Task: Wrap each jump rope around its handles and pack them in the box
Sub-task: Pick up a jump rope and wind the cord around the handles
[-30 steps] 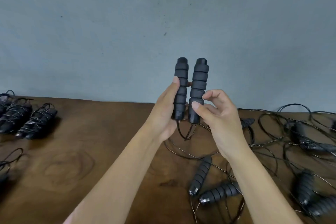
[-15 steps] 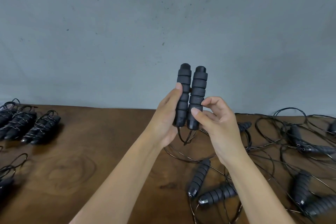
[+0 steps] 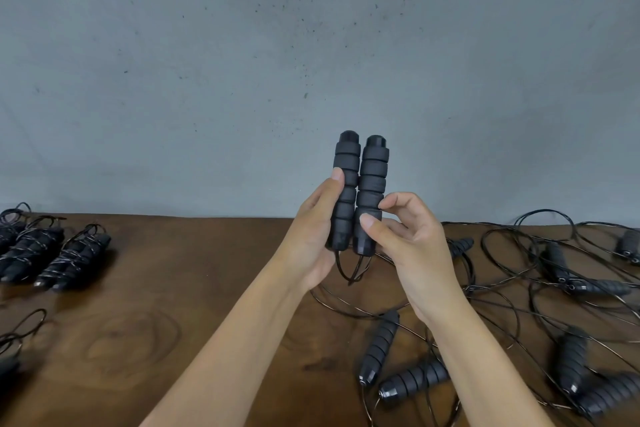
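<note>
Head view: left hand [image 3: 313, 236] grips two upright handles [image 3: 358, 191], right hand [image 3: 412, 239] pinches one; cord hangs unwound. Wrapped bundles [image 3: 52, 253] far left, loose ropes [image 3: 571, 288] right still tangled. No box visible.

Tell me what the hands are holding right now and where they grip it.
Two jump rope handles, upright side by side, gripped at their lower halves by left hand and right hand.

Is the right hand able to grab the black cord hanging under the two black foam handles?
Probably yes. The right hand pinches the right black foam handle low down, and the thin black cord dangles just below with nothing in between. It would have to let go first.
</note>
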Tool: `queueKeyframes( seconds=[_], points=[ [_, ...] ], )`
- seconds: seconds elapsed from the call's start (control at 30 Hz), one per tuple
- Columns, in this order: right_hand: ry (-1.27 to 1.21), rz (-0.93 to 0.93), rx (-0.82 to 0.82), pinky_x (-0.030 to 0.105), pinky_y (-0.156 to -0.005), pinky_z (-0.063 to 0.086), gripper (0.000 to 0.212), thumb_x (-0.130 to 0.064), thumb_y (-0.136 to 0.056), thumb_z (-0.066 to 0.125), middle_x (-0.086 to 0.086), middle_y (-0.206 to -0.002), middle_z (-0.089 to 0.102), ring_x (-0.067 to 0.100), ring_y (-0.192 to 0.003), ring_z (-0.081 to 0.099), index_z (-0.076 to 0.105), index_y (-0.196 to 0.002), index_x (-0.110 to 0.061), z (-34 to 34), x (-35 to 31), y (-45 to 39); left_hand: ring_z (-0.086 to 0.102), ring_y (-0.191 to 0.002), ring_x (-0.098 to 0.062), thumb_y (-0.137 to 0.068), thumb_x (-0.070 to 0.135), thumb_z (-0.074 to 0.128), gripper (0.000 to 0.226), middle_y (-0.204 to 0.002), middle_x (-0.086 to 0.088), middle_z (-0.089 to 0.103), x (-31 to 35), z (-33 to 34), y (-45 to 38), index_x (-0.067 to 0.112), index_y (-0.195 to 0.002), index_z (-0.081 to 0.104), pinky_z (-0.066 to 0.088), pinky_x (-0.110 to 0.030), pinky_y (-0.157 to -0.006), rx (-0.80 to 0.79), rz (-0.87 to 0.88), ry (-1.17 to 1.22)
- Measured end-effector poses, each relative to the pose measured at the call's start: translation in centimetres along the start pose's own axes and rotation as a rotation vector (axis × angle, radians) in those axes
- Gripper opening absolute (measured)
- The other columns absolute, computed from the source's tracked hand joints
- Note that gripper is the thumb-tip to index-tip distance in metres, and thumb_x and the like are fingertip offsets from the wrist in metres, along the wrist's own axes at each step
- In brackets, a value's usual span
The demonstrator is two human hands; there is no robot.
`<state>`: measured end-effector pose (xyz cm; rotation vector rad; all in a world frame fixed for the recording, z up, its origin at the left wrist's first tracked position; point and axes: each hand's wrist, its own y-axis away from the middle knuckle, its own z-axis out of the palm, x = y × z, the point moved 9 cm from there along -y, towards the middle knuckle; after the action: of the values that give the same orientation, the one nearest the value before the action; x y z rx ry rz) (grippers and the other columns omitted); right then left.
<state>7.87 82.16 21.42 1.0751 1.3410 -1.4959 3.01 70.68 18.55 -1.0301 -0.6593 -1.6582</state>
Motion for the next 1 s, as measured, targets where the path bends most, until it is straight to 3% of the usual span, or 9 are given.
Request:
queueKeyframes(
  seconds=[0.3, 0.43, 0.47, 0.57, 0.7, 0.9, 1.0],
  points=[
    [0.024, 0.007, 0.031, 0.026, -0.073, 0.056, 0.021, -0.008, -0.091, 0.073, 0.0, -0.083, 0.076, 0.016, -0.07, 0.07, 0.057, -0.105, -0.009, 0.2, 0.4, 0.0, 0.067, -0.121, -0.031, -0.104, 0.056, 0.048, 0.057, -0.136, -0.018, 0.068, 0.4, -0.3, 0.1, 0.015, -0.14, 0.064, 0.054, -0.043, -0.095, 0.011, 0.013, -0.042],
    [0.111, -0.022, 0.045, 0.048, -0.093, 0.058, 0.002, -0.018, -0.099, 0.066, 0.001, -0.1, 0.076, 0.021, -0.095, 0.073, 0.067, -0.1, -0.019, 0.0, 0.6, -0.1, 0.065, -0.129, -0.03, -0.106, 0.053, 0.045, 0.054, -0.135, -0.013, 0.07, 0.5, -0.5, 0.3, 0.015, -0.142, 0.062, 0.054, -0.043, -0.103, 0.0, 0.022, -0.048],
    [0.138, -0.032, 0.047, 0.049, -0.095, 0.057, 0.006, -0.018, -0.1, 0.063, 0.0, -0.103, 0.075, 0.021, -0.099, 0.072, 0.068, -0.1, -0.02, 0.0, 0.5, -0.1, 0.066, -0.129, -0.028, -0.107, 0.052, 0.044, 0.053, -0.136, -0.012, 0.07, 0.6, -0.6, 0.3, 0.016, -0.143, 0.061, 0.055, -0.042, -0.103, -0.007, 0.028, -0.061],
    [0.18, -0.04, 0.04, 0.043, -0.093, 0.059, 0.011, -0.012, -0.1, 0.062, -0.005, -0.104, 0.075, 0.014, -0.099, 0.072, 0.07, -0.102, -0.02, 0.3, 0.4, 0.0, 0.066, -0.128, -0.024, -0.109, 0.049, 0.04, 0.051, -0.137, -0.009, 0.07, 0.8, -0.6, 0.7, 0.019, -0.145, 0.059, 0.056, -0.038, -0.101, -0.03, 0.037, -0.084],
    [0.191, -0.037, 0.016, 0.03, -0.086, 0.058, 0.01, -0.01, -0.097, 0.066, -0.007, -0.098, 0.075, 0.01, -0.095, 0.071, 0.07, -0.099, -0.019, 0.6, 0.6, 0.1, 0.063, -0.132, -0.021, -0.108, 0.051, 0.038, 0.053, -0.139, -0.006, 0.069, 0.9, -0.9, 1.2, 0.019, -0.147, 0.057, 0.047, -0.043, -0.114, -0.051, 0.028, -0.108],
    [0.308, -0.093, -0.006, 0.022, -0.089, 0.053, 0.01, -0.01, -0.096, 0.067, -0.011, -0.1, 0.074, 0.006, -0.1, 0.068, 0.069, -0.098, -0.019, 1.3, 0.2, 0.5, 0.069, -0.123, -0.019, -0.092, 0.03, 0.067, 0.05, -0.127, -0.004, 0.075, 0.8, -1.6, 1.9, 0.017, -0.139, 0.057, 0.056, -0.033, -0.1, -0.096, 0.042, -0.161],
    [0.329, -0.094, -0.016, 0.026, -0.091, 0.055, 0.011, -0.012, -0.098, 0.066, -0.011, -0.103, 0.073, 0.008, -0.101, 0.069, 0.069, -0.1, -0.022, 1.7, 0.2, 1.0, 0.068, -0.124, -0.024, -0.091, 0.025, 0.069, 0.053, -0.131, -0.004, 0.074, 0.7, -1.8, 2.3, 0.018, -0.141, 0.054, 0.057, -0.039, -0.099, -0.134, 0.018, -0.148]
  ],
)
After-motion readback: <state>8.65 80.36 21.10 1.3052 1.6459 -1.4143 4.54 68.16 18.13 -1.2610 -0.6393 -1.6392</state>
